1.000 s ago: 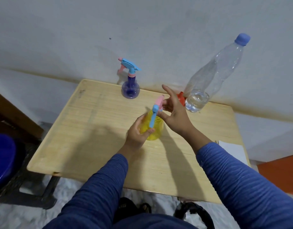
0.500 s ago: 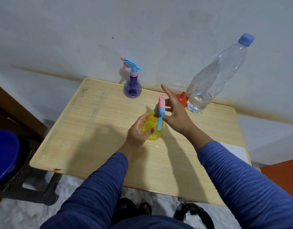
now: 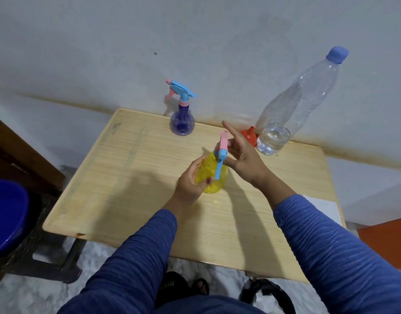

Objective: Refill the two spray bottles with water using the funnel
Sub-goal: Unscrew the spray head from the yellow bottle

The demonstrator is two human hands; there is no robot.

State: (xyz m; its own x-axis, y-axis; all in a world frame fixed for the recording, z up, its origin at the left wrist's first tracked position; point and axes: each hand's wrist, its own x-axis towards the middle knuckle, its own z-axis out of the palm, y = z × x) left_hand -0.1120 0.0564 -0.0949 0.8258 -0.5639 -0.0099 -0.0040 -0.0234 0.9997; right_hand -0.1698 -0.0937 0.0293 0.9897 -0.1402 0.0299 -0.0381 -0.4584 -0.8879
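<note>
Head view looks down past two blue sleeves onto a pale wooden table (image 3: 131,200). Nearest, the left hand (image 3: 190,184) curls its fingers and thumb round the round body of the yellow spray bottle (image 3: 214,177), which stands upright near the middle of the tabletop. Just beyond, the right hand (image 3: 244,157) is at the bottle's blue-and-pink trigger head (image 3: 221,155): thumb and lower fingers close on it from the right while the forefinger sticks out straight (how firmly it pinches cannot be told, as the head hides the contact). Behind that hand, near the far edge, an orange funnel (image 3: 249,135) lies on the table just beside a tall clear water bottle (image 3: 292,109) with a blue cap and a little water in its base. Farther left along the same far edge stands a purple spray bottle (image 3: 182,124), capped with its own blue-and-pink trigger, well apart from the yellow one. A white wall rises behind.
</note>
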